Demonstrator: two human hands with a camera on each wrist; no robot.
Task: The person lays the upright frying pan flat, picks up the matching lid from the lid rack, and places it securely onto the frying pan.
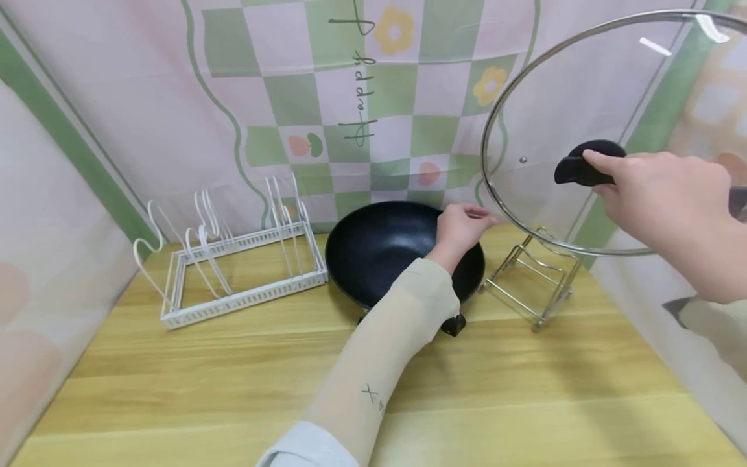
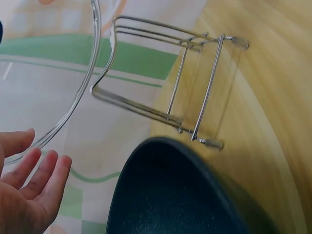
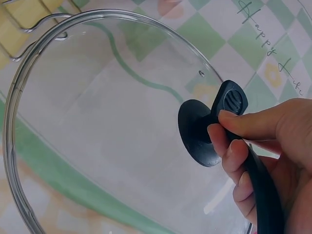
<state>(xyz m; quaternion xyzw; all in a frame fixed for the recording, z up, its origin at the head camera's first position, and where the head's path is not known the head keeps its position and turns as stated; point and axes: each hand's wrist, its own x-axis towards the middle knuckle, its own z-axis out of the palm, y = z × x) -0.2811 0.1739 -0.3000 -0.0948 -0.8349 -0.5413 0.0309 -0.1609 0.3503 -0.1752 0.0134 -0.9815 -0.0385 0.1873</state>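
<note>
My right hand point(image 1: 671, 201) grips the black handle point(image 1: 589, 162) of a large clear glass lid point(image 1: 525, 84) with a metal rim. The lid is raised and tilted at the upper right. In the right wrist view, thumb and fingers wrap the handle point(image 3: 265, 190) beside its round base. My left hand point(image 1: 461, 230) reaches over the right side of a black wok point(image 1: 373, 253), its fingers loosely extended. In the left wrist view its fingertips point(image 2: 63, 163) lie close to the lid's rim point(image 2: 80, 92), with nothing pinched between them. The forearm hides part of the wok.
A white wire rack point(image 1: 245, 298) with upright loops stands left of the wok. To the wok's right is a small metal wire stand point(image 1: 554, 305), below the lid. All stand on a wood-grain table point(image 1: 204, 389), with a checkered cloth backdrop point(image 1: 338, 84) behind.
</note>
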